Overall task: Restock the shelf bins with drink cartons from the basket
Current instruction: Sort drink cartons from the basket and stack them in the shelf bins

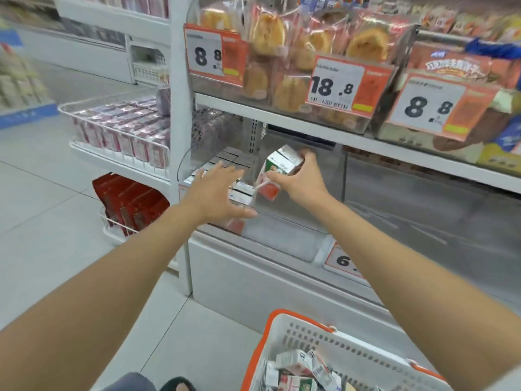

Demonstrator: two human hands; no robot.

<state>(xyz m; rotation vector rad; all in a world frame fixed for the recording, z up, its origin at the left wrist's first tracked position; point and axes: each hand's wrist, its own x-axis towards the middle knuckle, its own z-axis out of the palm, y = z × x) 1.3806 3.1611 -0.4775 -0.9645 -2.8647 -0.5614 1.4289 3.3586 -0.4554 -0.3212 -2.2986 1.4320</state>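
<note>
**binwatcher:** how far into the restock are you? hard to tell from my end

**me (on the remote feed):** Somewhere in the middle, I'd say. My right hand (301, 179) has its fingers curled round a red, green and white drink carton (277, 170), tilted over, right at the open top of the clear shelf bin (282, 235). It's not set down yet. My left hand (218, 190) is spread flat with the fingers straight, over the packed rows (231, 159) at the left end of that bin. I can't tell if it's actually pressing on them or just hovering above.

**binwatcher:** so what's left?

**me:** Quite a bit, by the look of it. The left part of the bin has cartons lined up, but I see none in the stretch to the right of the one I'm holding. The orange-rimmed basket (296, 316) is down by my right arm, well below the shelf, with a jumble of loose cartons (298, 371) in it. How many I can't count, since only a corner of it shows. The next bin along to the right is too blurry to judge. The bread packs (270, 32) and the 18.8 price tag (334, 86) above aren't part of this job.
</note>
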